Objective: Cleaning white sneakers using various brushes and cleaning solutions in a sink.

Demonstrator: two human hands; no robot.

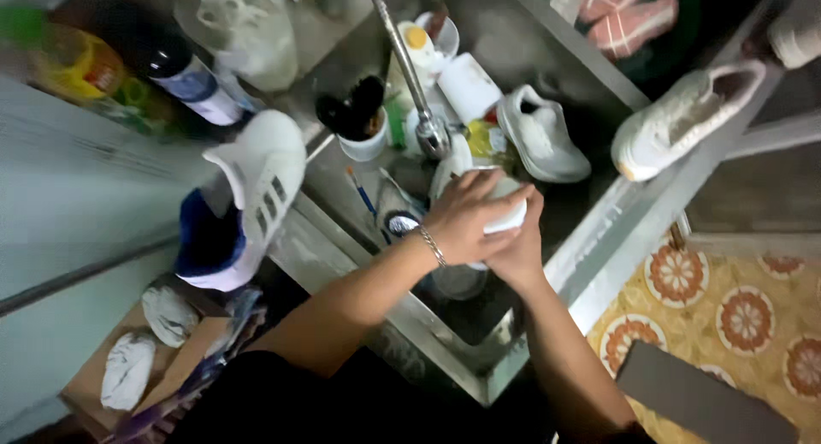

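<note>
White sneakers, loose: three. One (256, 174) propped on the left sink rim, heel up, dark blue lining showing; one (543, 136) lying inside the steel sink (479, 358) beside the tap; one (684, 119) resting on the right rim, toe down-left.
White shoe (505, 215) in hand: one, over the middle of the sink, just below the tap, mostly covered by fingers.
Pink-soled shoes (629, 12): a pair, top right, beyond the sink.
Tap (419, 85): one, long metal spout slanting from the top edge down to its base.
White cup (363, 136) holding dark brushes: one, left of the tap base.
Thin blue-handled brush (363, 196): one, lying on the sink ledge.
Bottles: one dark with a pale label (192, 76), one yellow (77, 63), both blurred, upper left.
Crumpled white cloths (128, 371): two, on a cardboard box (184, 358) at lower left.
Left hand (466, 217): bracelet at the wrist, fingers spread and curled over the top of the white shoe, gripping it.
Right hand (517, 247): under and behind the same shoe, closed around it from below; fingers largely hidden.
Patterned floor tiles (744, 316), orange medallions: lower right.
</note>
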